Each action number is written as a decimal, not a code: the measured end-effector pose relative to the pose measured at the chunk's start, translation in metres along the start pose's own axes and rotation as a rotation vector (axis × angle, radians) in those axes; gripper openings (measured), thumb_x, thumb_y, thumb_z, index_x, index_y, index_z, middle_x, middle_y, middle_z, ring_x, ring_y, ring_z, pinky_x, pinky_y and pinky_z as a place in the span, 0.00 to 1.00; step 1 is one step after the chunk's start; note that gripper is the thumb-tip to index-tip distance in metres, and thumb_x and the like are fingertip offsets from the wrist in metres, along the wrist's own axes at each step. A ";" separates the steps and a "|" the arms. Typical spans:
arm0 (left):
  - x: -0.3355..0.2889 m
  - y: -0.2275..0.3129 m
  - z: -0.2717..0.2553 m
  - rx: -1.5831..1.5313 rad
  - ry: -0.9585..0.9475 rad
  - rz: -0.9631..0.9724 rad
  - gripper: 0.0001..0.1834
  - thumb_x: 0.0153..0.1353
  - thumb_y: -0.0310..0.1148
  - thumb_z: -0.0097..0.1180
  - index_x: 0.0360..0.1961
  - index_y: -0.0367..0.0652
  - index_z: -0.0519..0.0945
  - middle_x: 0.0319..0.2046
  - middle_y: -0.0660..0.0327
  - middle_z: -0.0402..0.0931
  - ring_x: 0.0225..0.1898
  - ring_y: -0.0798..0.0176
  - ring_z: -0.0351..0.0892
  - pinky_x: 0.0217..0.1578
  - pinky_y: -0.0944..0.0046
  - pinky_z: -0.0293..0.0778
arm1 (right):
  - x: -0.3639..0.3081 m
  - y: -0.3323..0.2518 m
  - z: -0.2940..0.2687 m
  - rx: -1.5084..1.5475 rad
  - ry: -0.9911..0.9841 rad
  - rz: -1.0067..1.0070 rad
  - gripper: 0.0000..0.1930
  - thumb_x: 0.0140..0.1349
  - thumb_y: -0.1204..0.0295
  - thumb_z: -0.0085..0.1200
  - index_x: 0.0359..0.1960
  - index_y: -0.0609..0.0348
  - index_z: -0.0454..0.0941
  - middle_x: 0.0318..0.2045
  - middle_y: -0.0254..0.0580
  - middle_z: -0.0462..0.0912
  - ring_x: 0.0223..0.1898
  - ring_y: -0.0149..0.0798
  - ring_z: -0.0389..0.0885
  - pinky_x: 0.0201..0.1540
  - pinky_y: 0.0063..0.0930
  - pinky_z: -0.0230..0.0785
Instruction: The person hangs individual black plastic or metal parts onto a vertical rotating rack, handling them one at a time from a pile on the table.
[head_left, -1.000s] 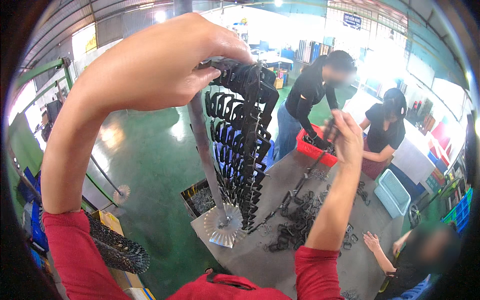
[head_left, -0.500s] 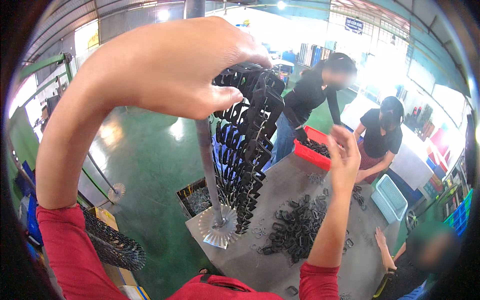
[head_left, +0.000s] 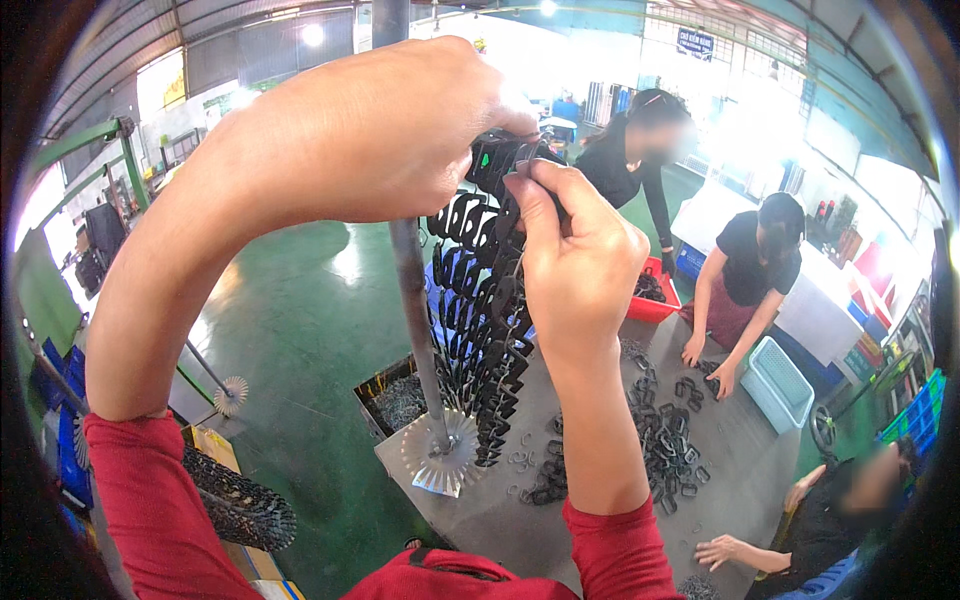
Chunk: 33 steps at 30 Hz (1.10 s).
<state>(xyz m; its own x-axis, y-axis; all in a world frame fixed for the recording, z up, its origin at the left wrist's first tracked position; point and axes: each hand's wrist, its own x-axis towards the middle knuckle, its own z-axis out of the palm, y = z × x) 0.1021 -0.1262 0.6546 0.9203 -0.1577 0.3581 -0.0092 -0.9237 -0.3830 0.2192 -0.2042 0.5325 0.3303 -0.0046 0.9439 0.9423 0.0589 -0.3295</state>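
An upright metal pole (head_left: 412, 300) runs down to a slotted silver disc (head_left: 425, 470) near the table's edge. Rows of black oblong link pieces (head_left: 478, 290) hang in strings on thin hooks beside it. At the top of these strings, my left hand (head_left: 420, 130) is closed on the black pieces, its fingertips partly hidden behind them. My right hand (head_left: 583, 230) meets it there, thumb and forefinger pinching a black link piece (head_left: 528, 157). Much of that piece is covered by the fingers.
Loose black links (head_left: 665, 440) lie heaped on the grey table (head_left: 460, 520). Beyond are a red bin (head_left: 655, 305) and a pale blue basket (head_left: 780, 385). Several people work around the table. A box of small metal bits (head_left: 395, 397) stands left; another loaded rack (head_left: 240, 500) is by my left arm.
My right hand has risen leftward from over the table to the top of the strings and now pinches a piece. My left fingers have closed in. The co-workers' hands have shifted.
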 end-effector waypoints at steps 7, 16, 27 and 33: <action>-0.001 -0.007 0.005 -0.069 0.043 0.023 0.20 0.45 0.19 0.48 0.43 0.36 0.77 0.41 0.49 0.76 0.44 0.45 0.73 0.48 0.54 0.68 | 0.015 0.010 -0.015 0.702 -0.273 0.463 0.09 0.57 0.74 0.58 0.35 0.67 0.80 0.22 0.34 0.79 0.22 0.23 0.74 0.26 0.16 0.67; -0.007 -0.022 0.006 -0.069 0.146 0.169 0.21 0.45 0.17 0.47 0.44 0.37 0.76 0.42 0.51 0.76 0.45 0.44 0.73 0.44 0.55 0.70 | 0.016 0.079 -0.058 0.805 -0.411 0.614 0.09 0.57 0.68 0.57 0.35 0.61 0.80 0.27 0.34 0.79 0.20 0.24 0.73 0.24 0.16 0.66; -0.021 -0.030 0.005 -0.192 0.190 0.191 0.25 0.46 0.16 0.47 0.50 0.41 0.72 0.45 0.53 0.74 0.47 0.50 0.74 0.44 0.59 0.73 | -0.096 0.299 -0.230 -0.066 -0.141 0.798 0.11 0.57 0.68 0.56 0.37 0.63 0.76 0.17 0.34 0.75 0.15 0.24 0.71 0.18 0.18 0.58; -0.012 -0.023 0.004 -0.088 0.184 0.202 0.24 0.45 0.22 0.52 0.48 0.38 0.72 0.43 0.51 0.74 0.46 0.48 0.73 0.48 0.56 0.70 | -0.157 0.309 -0.217 -0.660 -0.515 0.649 0.20 0.48 0.68 0.63 0.41 0.64 0.73 0.33 0.44 0.80 0.35 0.35 0.79 0.36 0.27 0.70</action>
<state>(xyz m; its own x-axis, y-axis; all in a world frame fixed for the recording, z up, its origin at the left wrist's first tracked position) 0.0934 -0.1012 0.6559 0.8101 -0.3950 0.4332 -0.2268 -0.8925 -0.3898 0.4707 -0.4022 0.2775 0.8639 0.2663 0.4275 0.4873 -0.6564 -0.5759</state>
